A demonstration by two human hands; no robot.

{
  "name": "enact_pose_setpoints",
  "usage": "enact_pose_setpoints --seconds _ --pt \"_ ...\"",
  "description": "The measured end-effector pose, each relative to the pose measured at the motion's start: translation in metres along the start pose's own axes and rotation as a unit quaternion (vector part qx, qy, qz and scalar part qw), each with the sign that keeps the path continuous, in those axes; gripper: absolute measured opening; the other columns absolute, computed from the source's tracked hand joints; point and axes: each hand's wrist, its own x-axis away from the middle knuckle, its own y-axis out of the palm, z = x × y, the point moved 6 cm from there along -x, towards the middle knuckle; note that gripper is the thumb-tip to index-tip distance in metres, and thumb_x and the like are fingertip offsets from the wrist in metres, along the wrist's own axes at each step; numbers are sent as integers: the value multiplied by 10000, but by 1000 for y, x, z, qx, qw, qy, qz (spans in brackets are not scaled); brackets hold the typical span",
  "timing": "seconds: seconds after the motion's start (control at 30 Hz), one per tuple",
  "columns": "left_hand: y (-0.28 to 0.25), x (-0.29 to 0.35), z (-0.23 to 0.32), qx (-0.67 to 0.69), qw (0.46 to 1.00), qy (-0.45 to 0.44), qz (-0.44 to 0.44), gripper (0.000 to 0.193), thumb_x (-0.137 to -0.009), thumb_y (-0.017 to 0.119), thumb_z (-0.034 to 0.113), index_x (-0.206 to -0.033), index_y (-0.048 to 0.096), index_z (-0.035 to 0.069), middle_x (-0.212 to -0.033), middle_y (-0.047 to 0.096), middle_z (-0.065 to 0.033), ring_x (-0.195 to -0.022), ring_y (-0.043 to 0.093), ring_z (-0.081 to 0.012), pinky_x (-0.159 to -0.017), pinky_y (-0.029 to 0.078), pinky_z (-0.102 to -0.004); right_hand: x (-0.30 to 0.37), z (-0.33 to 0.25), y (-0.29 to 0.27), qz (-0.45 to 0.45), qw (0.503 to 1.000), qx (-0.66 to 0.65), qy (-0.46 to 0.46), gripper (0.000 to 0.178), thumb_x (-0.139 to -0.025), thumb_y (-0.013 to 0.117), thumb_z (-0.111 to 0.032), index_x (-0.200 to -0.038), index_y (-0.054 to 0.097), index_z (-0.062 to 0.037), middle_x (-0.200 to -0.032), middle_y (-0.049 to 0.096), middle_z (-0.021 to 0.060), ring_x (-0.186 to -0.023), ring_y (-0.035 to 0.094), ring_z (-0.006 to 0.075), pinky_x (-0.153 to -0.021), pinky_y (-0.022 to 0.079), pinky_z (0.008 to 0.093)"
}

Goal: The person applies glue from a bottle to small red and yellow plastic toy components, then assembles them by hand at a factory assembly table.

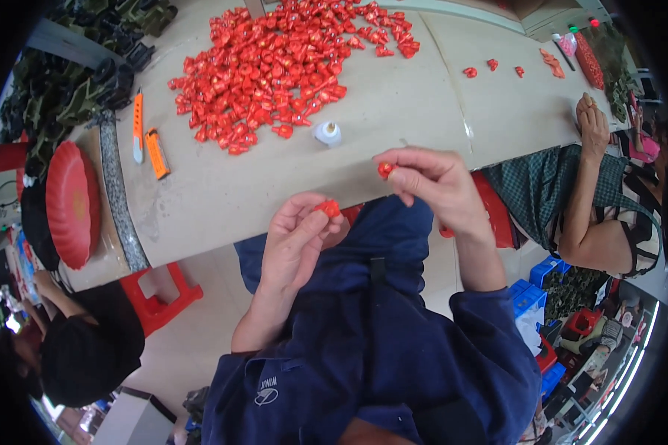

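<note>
Here the left hand [293, 241] pinches a small red piece [329, 208] in closed fingers, while the right hand [430, 182] grips another red piece [384, 170], both just off the surface [223, 200] edge, below the red pile [274, 67].

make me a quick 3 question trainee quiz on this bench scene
1. True or false: each of the hands pinches a small red piece.
2. The white bottle stands: A) inside the red pile B) just below the pile, nearer the person C) on the red tray
3. What lies left of the pile, by the table's edge?

Key
1. True: left hand holds a red piece, right hand holds another.
2. B
3. Two orange cutters.
</note>
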Motion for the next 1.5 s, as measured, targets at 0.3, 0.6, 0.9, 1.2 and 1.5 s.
enact_pose_setpoints --seconds 0.3,0.6,0.9,1.2,1.5 --pt "-6 9 -18 -25 1000 -13 12 139 -844 532 44 -982 526 23 -899 598 -96 -789 574 -136 -720 470 -244 28 37 35 72 991 -108 -37 139 -810 583 -29 -931 617 29 -757 614 50 -571 516 48 -462 394 163" --pt "-10 13 -17 -27 999 3 22 162 -832 556 43 -991 525 33 -910 603 -88 -777 581 -131 -722 483 -250 30 27 40 100 982 42 -156 131 -749 631 -8 -877 652 13 -765 627 74 -592 557 73 -478 408 164" --pt "-13 14 -14 -23 1000 3 16 162 -838 543 43 -996 528 9 -894 608 -109 -783 604 -155 -705 505 -256 28 37 37 102 993 -33 -48 163 -746 632 2 -908 645 5 -780 629 86 -710 594 123 -627 460 202" --pt "-16 15 -17 -11 999 -34 -15 186 -869 490 56 -1034 545 -9 -891 608 -138 -767 609 -185 -666 511 -266 24 22 38 32 974 111 -194 173 -711 632 25 -882 643 -1 -802 643 92 -725 618 151 -663 482 241" --pt "-14 15 -15 -67 997 -39 -6 190 -851 515 46 -1022 564 -21 -855 615 -133 -749 606 -183 -648 501 -264 25 19 39 -1 952 174 -250 176 -694 627 35 -859 662 -16 -820 645 101 -745 629 197 -652 498 259"
